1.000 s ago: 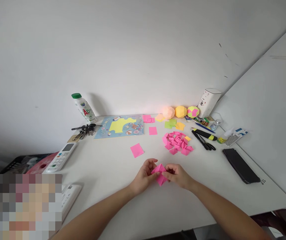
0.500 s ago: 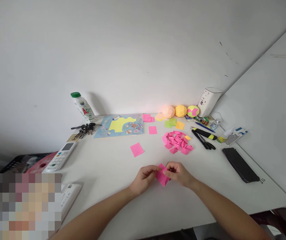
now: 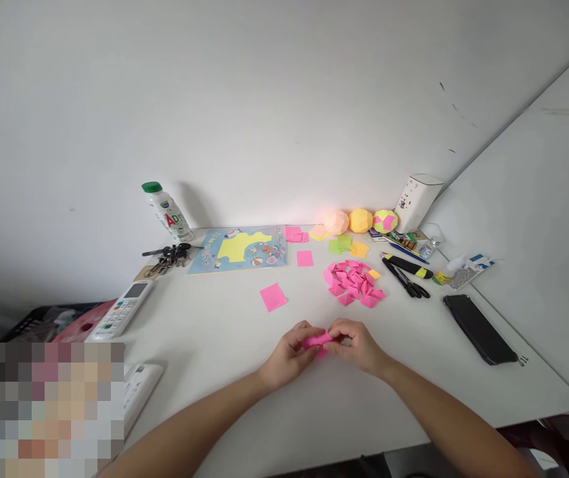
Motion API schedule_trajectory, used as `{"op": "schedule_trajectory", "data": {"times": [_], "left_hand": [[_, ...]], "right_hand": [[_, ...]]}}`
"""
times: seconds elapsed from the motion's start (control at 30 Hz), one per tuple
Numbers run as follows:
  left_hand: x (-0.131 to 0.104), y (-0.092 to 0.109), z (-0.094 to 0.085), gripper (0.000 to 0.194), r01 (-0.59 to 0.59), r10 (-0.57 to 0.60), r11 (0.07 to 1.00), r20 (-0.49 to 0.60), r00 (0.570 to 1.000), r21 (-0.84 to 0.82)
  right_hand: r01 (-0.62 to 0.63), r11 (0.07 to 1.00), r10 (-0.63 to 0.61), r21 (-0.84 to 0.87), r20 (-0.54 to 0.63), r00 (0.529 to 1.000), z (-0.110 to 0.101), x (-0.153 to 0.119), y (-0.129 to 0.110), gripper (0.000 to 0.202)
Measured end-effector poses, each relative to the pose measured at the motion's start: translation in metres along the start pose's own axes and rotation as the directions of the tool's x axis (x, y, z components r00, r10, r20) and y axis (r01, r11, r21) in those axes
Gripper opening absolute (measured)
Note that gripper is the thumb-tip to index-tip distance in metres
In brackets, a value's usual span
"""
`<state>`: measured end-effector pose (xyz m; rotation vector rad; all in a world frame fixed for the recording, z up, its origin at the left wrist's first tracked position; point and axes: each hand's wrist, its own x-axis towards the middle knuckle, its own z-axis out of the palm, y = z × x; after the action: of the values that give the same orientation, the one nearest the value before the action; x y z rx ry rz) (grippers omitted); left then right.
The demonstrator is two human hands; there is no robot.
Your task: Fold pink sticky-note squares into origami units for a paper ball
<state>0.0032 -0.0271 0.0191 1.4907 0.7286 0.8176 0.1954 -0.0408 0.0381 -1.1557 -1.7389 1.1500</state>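
Note:
Between both hands is a pink paper square (image 3: 318,340), pinched and folded, partly covered by fingers. My left hand (image 3: 291,355) grips its left side with thumb and fingers. On the right side, my right hand (image 3: 356,346) pinches the same paper. Just beyond the hands lies a heap of folded pink paper pieces (image 3: 352,282), with a bit of orange at its right. A flat pink sticky note (image 3: 273,297) rests ahead of my left hand, and another pink note (image 3: 305,258) lies farther back.
At the back stand three paper balls (image 3: 360,220) and a white box (image 3: 418,202). Scissors (image 3: 406,279), a cutter (image 3: 407,265) and a black pouch (image 3: 479,328) lie right. Left are a bottle (image 3: 167,211), keys (image 3: 169,257), a blue printed sheet (image 3: 199,259) and a white handset (image 3: 122,309).
The pink paper, upright and diamond-shaped before, is now folded down into a narrower strip between my fingers. My left thumb has come over its near side.

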Motion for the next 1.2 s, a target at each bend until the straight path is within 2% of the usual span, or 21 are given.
{"op": "schedule_trajectory", "data": {"times": [0.1,0.2,0.43,0.63,0.83,1.2], "left_hand": [[0.0014,-0.0004,0.0007,0.025,0.012,-0.01,0.999,-0.051,0.999,0.039],[0.0026,0.0015,0.0009,0.023,0.032,-0.026,0.997,-0.079,0.997,0.073],[0.0018,0.0023,-0.0003,0.024,0.017,-0.009,0.991,-0.06,0.998,0.135],[0.001,0.0039,-0.0002,0.026,0.016,-0.008,0.985,-0.048,0.999,0.174],[0.0016,0.0047,0.0009,0.024,0.003,0.007,0.984,-0.056,0.998,0.178],[0.0016,0.0042,0.0019,0.027,0.021,-0.013,0.981,-0.043,0.999,0.194]], "right_hand": [[0.068,0.995,-0.072,-0.069,-0.054,0.996,-0.0002,0.0,0.0004,0.022],[0.085,0.992,-0.093,-0.088,-0.086,0.992,-0.0003,-0.0005,-0.0001,0.023],[-0.02,1.0,0.019,-0.007,-0.112,0.994,-0.0007,-0.0017,-0.0039,0.021],[-0.04,0.996,0.045,0.08,-0.068,0.997,-0.0014,-0.0004,-0.006,0.017],[-0.122,0.971,0.135,0.207,-0.054,0.989,-0.0004,0.0007,-0.0059,0.016],[-0.147,0.96,0.157,0.238,-0.023,0.987,-0.0002,-0.0002,-0.0044,0.02]]}}
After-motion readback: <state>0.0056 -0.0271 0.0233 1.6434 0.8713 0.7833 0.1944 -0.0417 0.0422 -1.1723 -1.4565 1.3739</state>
